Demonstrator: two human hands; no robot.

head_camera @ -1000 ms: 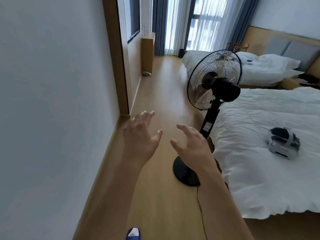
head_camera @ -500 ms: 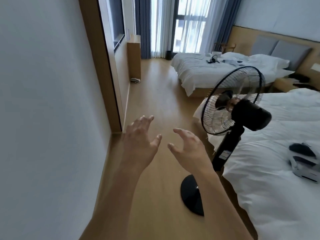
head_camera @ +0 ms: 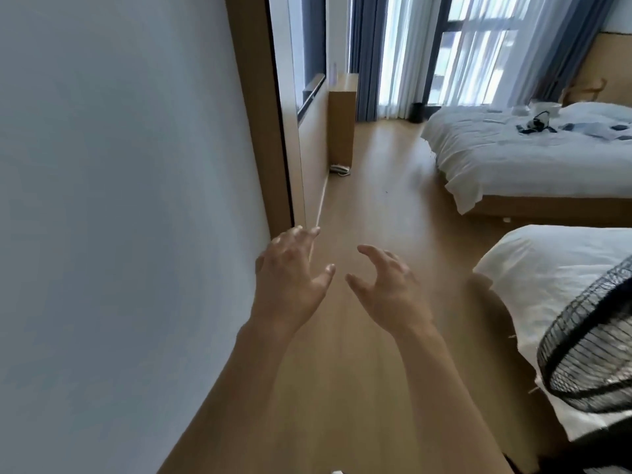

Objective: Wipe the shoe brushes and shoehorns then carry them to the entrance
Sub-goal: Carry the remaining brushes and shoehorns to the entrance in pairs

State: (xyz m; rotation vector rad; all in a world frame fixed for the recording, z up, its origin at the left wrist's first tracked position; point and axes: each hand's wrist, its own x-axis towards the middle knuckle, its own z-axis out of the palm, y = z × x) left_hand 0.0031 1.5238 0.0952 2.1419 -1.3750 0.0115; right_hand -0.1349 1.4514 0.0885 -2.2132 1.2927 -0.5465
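No shoe brush or shoehorn shows in the head view. My left hand (head_camera: pixel 290 282) is held out in front of me above the wooden floor, fingers spread, holding nothing. My right hand (head_camera: pixel 390 289) hangs beside it, fingers curled apart and also empty. Both forearms reach up from the bottom of the frame, close to the white wall on the left.
A white wall (head_camera: pixel 119 217) with a wooden door frame (head_camera: pixel 263 124) runs along the left. A black standing fan (head_camera: pixel 588 354) is at the right edge beside the near bed (head_camera: pixel 547 268). A second bed (head_camera: pixel 519 159) with small items stands farther back. A wooden cabinet (head_camera: pixel 342 121) stands by the curtains.
The view has advanced along the floor past the fan, which slid to the lower right edge. The far bed and window came closer. Both hands stayed empty in front of me.
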